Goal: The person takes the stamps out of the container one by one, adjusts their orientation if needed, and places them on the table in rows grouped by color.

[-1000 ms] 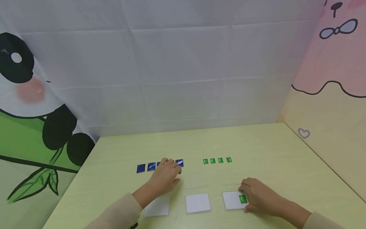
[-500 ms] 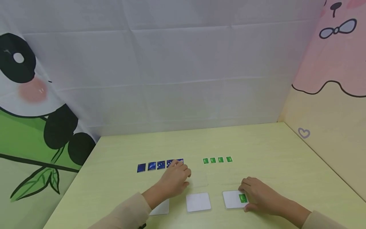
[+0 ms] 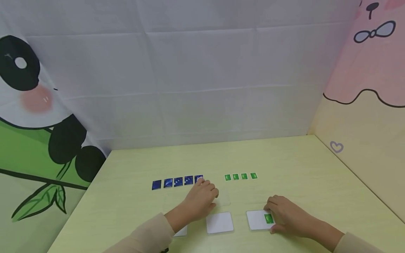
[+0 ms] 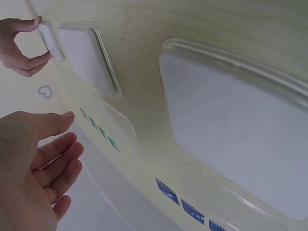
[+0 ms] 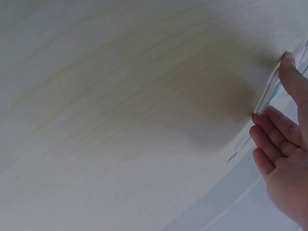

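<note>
My right hand holds the near and far corners of the rightmost clear plastic case, which shows a white card inside. A small green square lies at that card's right end, by the palm. My left hand is over the table between the blue squares and the middle white-card case. Its fingers are loosely bent with nothing in them in the left wrist view, and it covers part of the rightmost blue square. A third white-card case lies partly under the left forearm in the head view.
A row of several blue squares lies at the back left of the table. Several green squares line up to their right. Faint clear lids lie behind the cases. A white cloth wall rises behind the table.
My left hand has moved right and slightly toward me, from over the blue row, uncovering more blue squares. My right hand has stayed on the right case.
</note>
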Demonstrator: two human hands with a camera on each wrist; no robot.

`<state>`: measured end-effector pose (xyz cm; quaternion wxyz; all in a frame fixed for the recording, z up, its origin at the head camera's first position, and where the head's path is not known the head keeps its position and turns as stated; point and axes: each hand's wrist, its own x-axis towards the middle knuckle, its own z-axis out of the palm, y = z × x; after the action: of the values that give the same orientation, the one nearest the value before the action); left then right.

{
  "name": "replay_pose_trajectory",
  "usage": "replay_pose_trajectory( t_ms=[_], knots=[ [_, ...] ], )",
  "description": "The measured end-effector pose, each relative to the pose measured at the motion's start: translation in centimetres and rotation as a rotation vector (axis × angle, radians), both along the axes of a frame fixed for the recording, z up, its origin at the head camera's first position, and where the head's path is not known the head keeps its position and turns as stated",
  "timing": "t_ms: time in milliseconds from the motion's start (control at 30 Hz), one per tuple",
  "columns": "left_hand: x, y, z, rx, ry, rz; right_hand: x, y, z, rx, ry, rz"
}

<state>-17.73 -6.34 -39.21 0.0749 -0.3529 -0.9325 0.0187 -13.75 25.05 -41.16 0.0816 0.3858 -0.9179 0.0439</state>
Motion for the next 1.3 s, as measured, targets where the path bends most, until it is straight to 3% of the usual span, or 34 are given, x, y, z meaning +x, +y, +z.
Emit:
replay_pose_trajectory(
  t_ms=[367, 800, 1300],
  knots=[
    [0.4, 1.9, -0.1, -0.024, 0.001, -0.035, 0.0, 0.0, 0.2, 0.008, -0.034, -0.021],
    [0.5, 3.6, 0.0, -0.029, 0.006, -0.071, -0.1, 0.2, -0.1, -0.017, 0.0, 0.007],
    [0.7, 5.6, 0.0, -0.017, 0.04, -0.128, -0.3, -0.1, 0.3, -0.003, -0.097, -0.041]
  ],
)
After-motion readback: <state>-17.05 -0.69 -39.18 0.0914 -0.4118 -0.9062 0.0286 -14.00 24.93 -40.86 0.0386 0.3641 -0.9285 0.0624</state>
